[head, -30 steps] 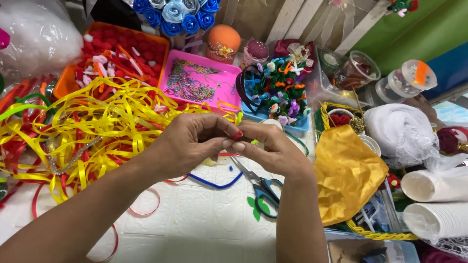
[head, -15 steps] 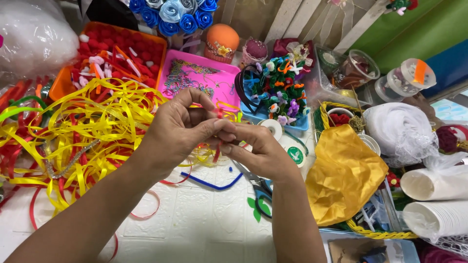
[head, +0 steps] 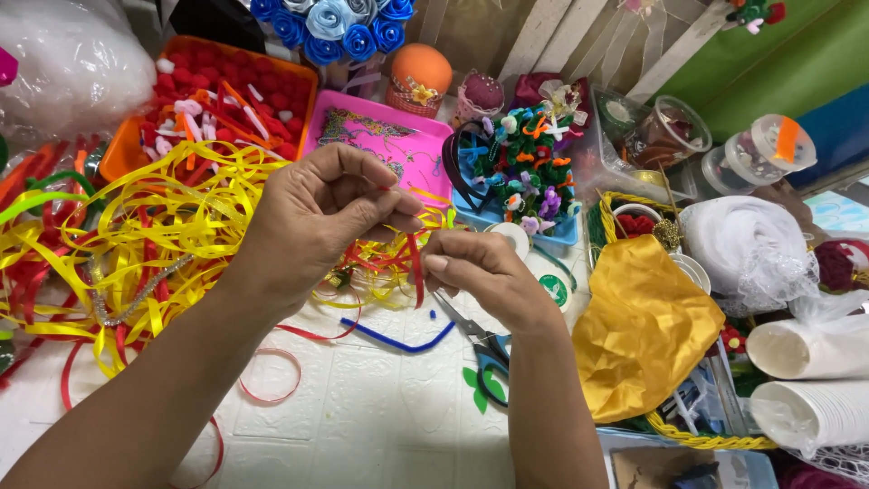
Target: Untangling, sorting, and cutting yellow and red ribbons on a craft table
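Note:
My left hand (head: 312, 217) and my right hand (head: 484, 276) meet above the white table, both pinching a thin red ribbon (head: 415, 263) that hangs down between the fingertips. Under and left of my left hand lies a tangled heap of yellow and red ribbons (head: 136, 244). Black-handled scissors (head: 480, 349) lie on the table just below my right hand, next to a blue pipe cleaner (head: 398, 342).
At the back stand an orange tray of red pompoms (head: 195, 100), a pink tray (head: 398, 145) and a blue tray of small flowers (head: 525, 163). A yellow cloth (head: 638, 330) in a basket, white netting (head: 751, 249) and stacked paper cups (head: 810, 380) fill the right side.
Both hands have risen from the table and drawn slightly apart. The red ribbon now hangs visibly between the fingertips.

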